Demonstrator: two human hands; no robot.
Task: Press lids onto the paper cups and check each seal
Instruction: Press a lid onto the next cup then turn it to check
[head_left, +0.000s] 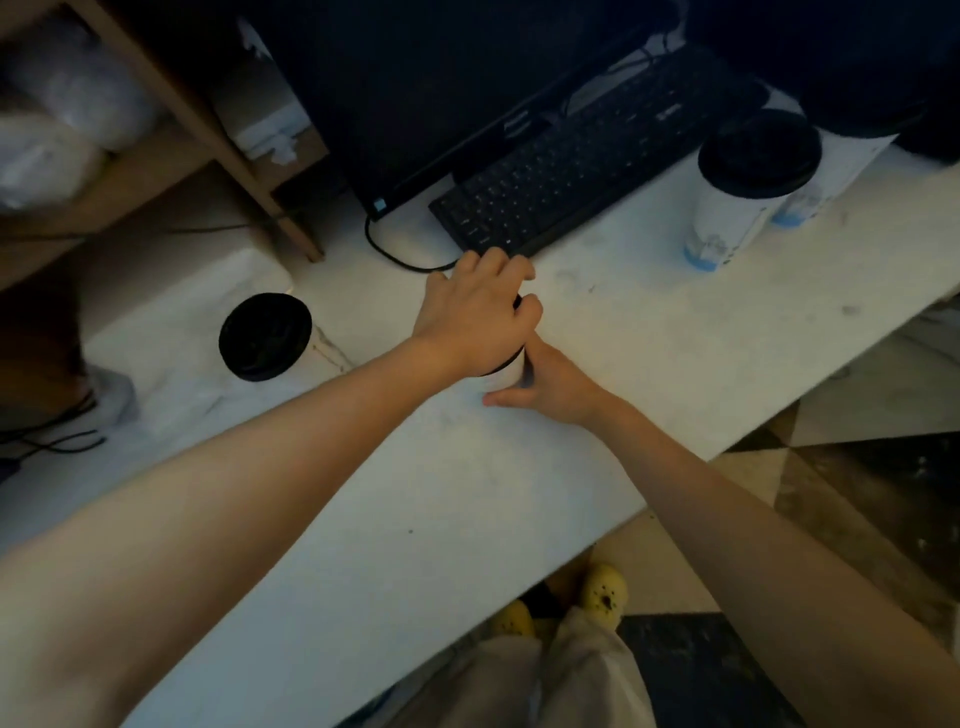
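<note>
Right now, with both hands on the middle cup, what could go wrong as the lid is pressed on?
1. The left hand hides most of the lid, so a rim left unseated could go unnoticed.
2. Hard pressure might buckle the paper cup, which the right hand grips at its side.
3. The keyboard lies close; any contents, unseen here, could spill toward it.

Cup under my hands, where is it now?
Head view, mid-table: the cup stands in front of the keyboard, at its left end, left hand gripping its lid, right hand holding its side.
</note>
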